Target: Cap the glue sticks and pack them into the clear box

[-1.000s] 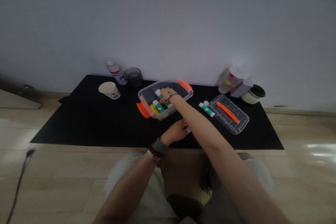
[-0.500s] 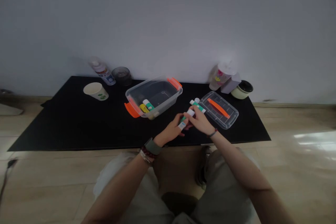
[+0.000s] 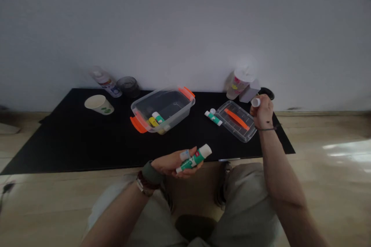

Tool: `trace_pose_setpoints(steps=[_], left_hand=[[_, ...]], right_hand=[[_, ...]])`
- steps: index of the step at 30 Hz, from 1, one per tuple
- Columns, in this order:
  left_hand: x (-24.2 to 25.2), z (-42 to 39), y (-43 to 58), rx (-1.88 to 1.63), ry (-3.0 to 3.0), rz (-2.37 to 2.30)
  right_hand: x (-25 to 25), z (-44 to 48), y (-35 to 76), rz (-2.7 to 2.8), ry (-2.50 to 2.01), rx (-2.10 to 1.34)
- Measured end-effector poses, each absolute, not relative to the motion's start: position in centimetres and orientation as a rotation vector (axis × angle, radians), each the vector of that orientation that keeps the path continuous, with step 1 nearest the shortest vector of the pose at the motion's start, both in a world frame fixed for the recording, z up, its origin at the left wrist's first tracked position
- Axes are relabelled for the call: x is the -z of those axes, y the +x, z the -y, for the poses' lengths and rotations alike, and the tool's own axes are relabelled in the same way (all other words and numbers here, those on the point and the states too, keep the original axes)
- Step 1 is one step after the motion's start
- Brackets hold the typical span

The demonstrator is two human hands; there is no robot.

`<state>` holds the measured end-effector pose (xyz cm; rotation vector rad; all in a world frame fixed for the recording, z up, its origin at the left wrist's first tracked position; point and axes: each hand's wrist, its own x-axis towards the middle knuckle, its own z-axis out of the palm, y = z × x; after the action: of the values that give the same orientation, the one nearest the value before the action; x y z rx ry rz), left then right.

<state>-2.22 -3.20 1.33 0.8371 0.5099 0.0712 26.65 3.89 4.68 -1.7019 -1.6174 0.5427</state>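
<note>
My left hand (image 3: 176, 162) is closed around a green-and-white glue stick (image 3: 194, 159), whose white end points up and to the right, near the table's front edge. Pinched in my right hand (image 3: 263, 110) is a small white cap (image 3: 255, 102), held at the table's right side beyond the lid. Between the hands, a second glue stick (image 3: 213, 118) lies on the table, with a small white round cap (image 3: 213, 110) close by. A clear lid (image 3: 239, 133) with an orange handle (image 3: 237, 119) lies flat to its right.
A clear box (image 3: 181, 117) with orange latches holds a green-and-white tube and a yellow one. Along the wall stand a spray can (image 3: 107, 83), a dark glass (image 3: 128, 87), a plastic cup (image 3: 238, 85) and a grey box (image 3: 249, 91). A paper cup (image 3: 99, 105) stands left.
My hands, close together before, are now apart. The right has moved right and away with the white cap. The left has come nearer to me with the glue stick.
</note>
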Motion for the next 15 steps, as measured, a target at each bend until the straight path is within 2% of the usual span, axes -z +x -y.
trace_pose_setpoints(steps=[2, 4, 6, 10, 15], left_hand=[[-0.2, 2.9, -1.9, -0.216, 0.959, -0.709], [1.3, 2.0, -1.3, -0.363, 1.113, -1.026], [2.8, 0.9, -0.7, -0.365, 1.233, -1.253], [4.6, -1.1, -0.6, -0.336, 1.357, -1.414], [6.0, -2.5, -0.6, -0.421, 1.388, -1.506]], right_hand=[[-4.2, -4.6, 26.7, 1.636, -1.72, -0.497], [-2.6, -5.0, 24.6, 1.861, -1.739, -0.563], [-0.6, -5.1, 21.7, 2.167, -1.768, -0.671], [2.2, -5.3, 17.8, 2.351, -1.928, -0.673], [2.2, -4.9, 17.4, 2.2, -1.925, -0.434]])
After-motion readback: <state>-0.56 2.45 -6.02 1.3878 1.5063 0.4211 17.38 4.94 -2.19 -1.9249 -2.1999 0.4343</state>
